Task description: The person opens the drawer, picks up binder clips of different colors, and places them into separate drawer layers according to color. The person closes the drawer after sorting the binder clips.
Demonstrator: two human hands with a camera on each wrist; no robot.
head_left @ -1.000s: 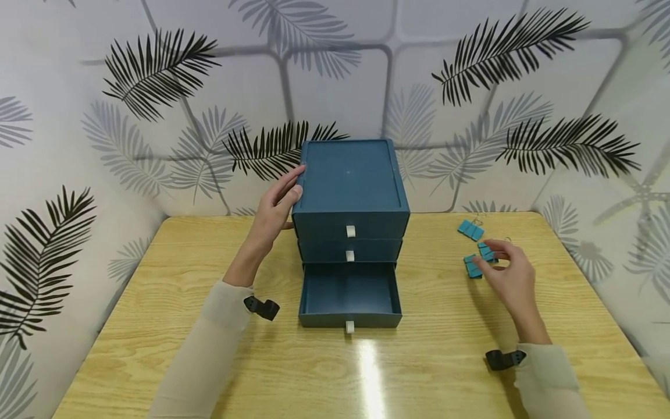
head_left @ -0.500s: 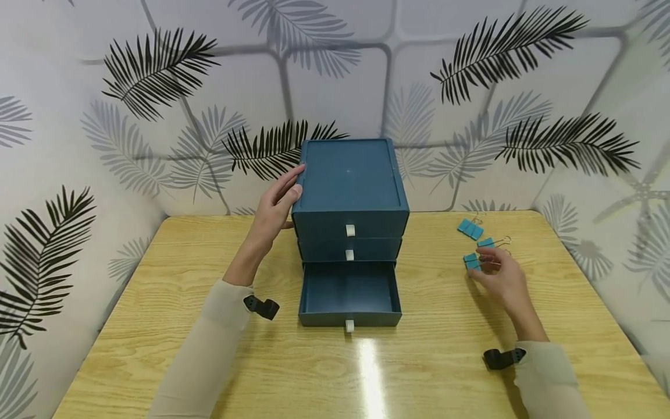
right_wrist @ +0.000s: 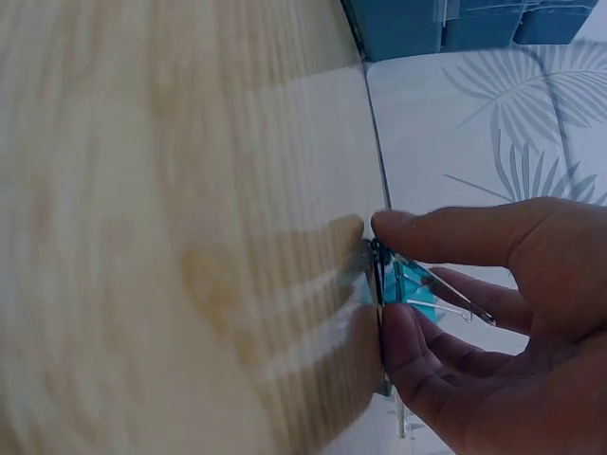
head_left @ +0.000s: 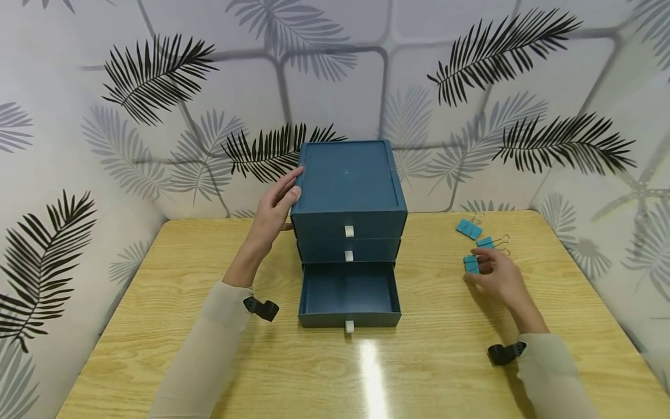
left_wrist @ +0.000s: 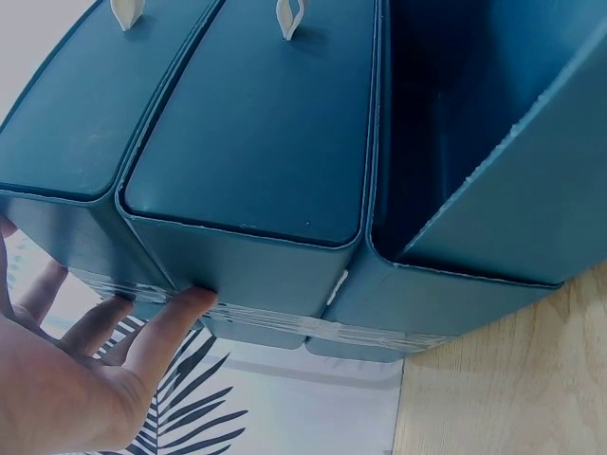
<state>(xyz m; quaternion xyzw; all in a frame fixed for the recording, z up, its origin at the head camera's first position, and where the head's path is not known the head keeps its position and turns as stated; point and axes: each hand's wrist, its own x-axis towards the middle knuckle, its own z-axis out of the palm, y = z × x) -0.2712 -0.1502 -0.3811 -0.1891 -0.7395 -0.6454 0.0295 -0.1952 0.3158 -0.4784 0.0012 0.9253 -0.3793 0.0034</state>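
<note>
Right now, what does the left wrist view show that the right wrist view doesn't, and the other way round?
Only the left wrist view: the left grip touching the cabinet's side, two white pull tabs and the open drawer.

Only the right wrist view: the right grip at the teal clips, which it partly hides, so I can't count them there.

Both: the blue cabinet, though the right wrist view catches just part of it, plus the wooden table and the leaf-patterned wall.

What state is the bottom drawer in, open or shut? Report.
Open: the bottom drawer sticks out from the cabinet, its inside showing.
</note>
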